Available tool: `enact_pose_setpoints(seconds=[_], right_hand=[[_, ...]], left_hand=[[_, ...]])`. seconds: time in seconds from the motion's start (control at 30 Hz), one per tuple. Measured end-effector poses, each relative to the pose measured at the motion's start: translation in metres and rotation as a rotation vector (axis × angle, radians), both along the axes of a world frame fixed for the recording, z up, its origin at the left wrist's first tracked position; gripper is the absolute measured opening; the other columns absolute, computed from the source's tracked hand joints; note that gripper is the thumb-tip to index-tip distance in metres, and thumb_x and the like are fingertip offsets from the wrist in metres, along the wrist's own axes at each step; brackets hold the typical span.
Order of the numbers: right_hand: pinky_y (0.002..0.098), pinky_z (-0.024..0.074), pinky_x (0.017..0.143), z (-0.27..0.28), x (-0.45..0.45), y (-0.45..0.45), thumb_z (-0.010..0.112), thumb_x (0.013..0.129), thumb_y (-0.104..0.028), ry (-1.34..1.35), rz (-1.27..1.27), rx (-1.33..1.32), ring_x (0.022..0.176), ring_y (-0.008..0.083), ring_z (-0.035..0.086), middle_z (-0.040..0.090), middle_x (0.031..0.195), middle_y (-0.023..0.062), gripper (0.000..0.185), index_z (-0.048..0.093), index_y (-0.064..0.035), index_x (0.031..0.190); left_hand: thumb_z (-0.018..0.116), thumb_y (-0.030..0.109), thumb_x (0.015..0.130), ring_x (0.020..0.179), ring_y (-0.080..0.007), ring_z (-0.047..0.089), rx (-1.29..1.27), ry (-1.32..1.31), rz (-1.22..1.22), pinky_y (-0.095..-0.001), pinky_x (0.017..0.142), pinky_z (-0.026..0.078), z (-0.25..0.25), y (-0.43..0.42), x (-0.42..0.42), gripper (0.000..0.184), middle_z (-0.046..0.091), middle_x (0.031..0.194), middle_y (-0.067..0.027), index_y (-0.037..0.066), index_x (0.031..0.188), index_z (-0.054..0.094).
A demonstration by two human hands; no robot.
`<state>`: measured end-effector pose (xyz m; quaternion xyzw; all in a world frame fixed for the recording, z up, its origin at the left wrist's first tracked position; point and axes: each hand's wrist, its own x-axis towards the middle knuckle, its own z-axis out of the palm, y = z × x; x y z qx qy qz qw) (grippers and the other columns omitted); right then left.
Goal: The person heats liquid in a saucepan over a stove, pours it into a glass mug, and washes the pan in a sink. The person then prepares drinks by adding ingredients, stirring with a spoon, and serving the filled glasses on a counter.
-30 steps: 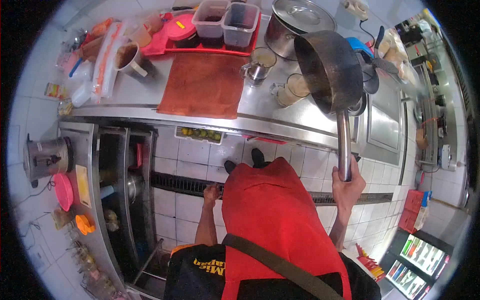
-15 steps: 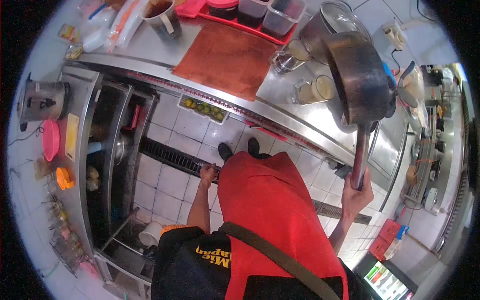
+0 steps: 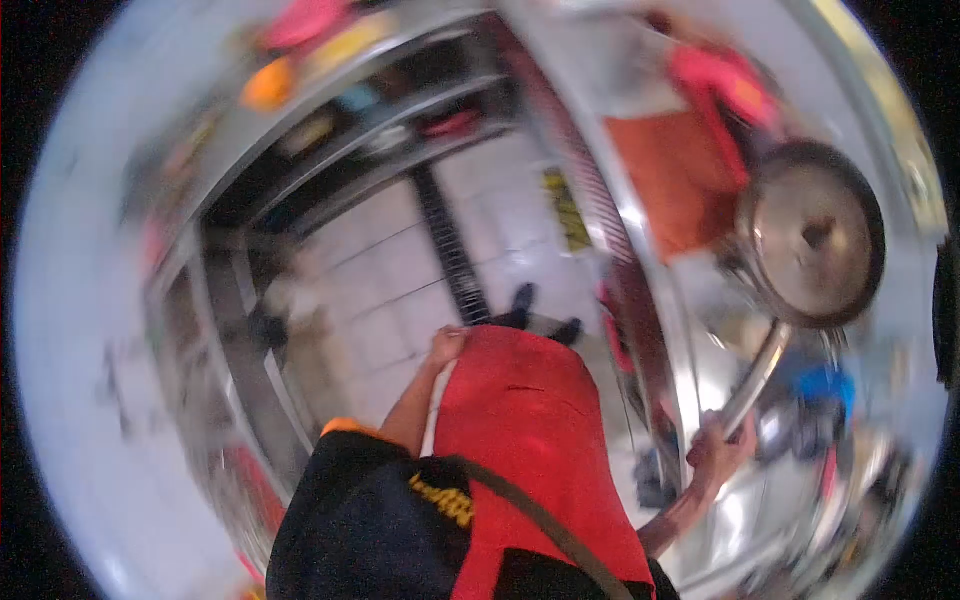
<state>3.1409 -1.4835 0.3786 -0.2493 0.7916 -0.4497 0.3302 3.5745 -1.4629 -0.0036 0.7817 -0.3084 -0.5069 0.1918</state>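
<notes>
My right hand is wrapped round the long handle of a saucepan. The saucepan is held up above the steel counter; its round face has a dark patch in the middle. Whether this is its inside or its underside, I cannot tell. Low at the left edge of the red apron, my left hand has its fingers curled; what they hold, if anything, is hidden. An orange-brown cloth lies on the counter, partly behind the saucepan.
The steel counter edge runs along my right. Dark steel shelving stands ahead and to the left. A floor drain grate crosses the white tiles. Blurred pink things and a blue item are on the counter side.
The view has swung round and blurred. The saucepan has turned from showing its side to showing a round face. My right hand keeps its handle; my left hand stays low beside the apron.
</notes>
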Motion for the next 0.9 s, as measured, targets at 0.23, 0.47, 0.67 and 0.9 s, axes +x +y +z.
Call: enact_pose_setpoints(seconds=[0.23, 0.47, 0.67, 0.9], right_hand=[[0.0279, 0.0389, 0.033, -0.043, 0.118, -0.061, 0.069, 0.076, 0.0, -0.305, 0.713, 0.215, 0.045, 0.0153, 0.053, 0.057, 0.066, 0.0055, 0.04, 0.052, -0.0037, 0.113], [0.0253, 0.0347, 0.033, -0.079, 0.325, -0.036, 0.064, 0.075, 0.003, -0.412, 1.139, 0.241, 0.039, 0.0138, 0.05, 0.051, 0.054, 0.0043, 0.027, 0.055, -0.0018, 0.1], [0.0251, 0.039, 0.038, -0.047, 0.552, -0.025, 0.072, 0.074, -0.003, -0.226, 1.718, 0.377, 0.044, 0.0111, 0.052, 0.056, 0.065, 0.0033, 0.027, 0.056, 0.0015, 0.095], [0.0255, 0.0407, 0.038, -0.035, 0.782, -0.015, 0.071, 0.079, -0.005, -0.196, 2.022, 0.143, 0.044, 0.0104, 0.053, 0.056, 0.065, 0.0049, 0.018, 0.055, 0.0005, 0.087]], left_hand=[[0.059, 0.045, 0.083, 0.055, -0.0237, 0.065, 0.219, -0.142, 0.413, -0.0356, 0.062, 0.055, 0.05, 0.129, 0.061, 0.044, 0.065, 0.062, -0.0123, 0.004, 0.07, 0.067], [0.047, 0.054, 0.086, 0.084, -0.0302, 0.067, 0.325, -0.059, 0.533, -0.0414, 0.078, 0.052, -0.029, 0.243, 0.099, 0.055, 0.069, 0.077, -0.0133, 0.005, 0.073, 0.068], [0.05, 0.039, 0.089, 0.078, -0.0356, 0.064, 0.111, -0.08, 1.027, -0.0455, 0.072, 0.051, -0.044, 0.305, 0.162, 0.038, 0.068, 0.079, -0.0157, 0.007, 0.08, 0.067], [0.063, 0.024, 0.086, 0.076, -0.0299, 0.065, -0.368, -0.632, 1.24, -0.0376, 0.069, 0.05, 0.115, 0.265, 0.355, 0.021, 0.067, 0.083, -0.0158, 0.003, 0.089, 0.065]])
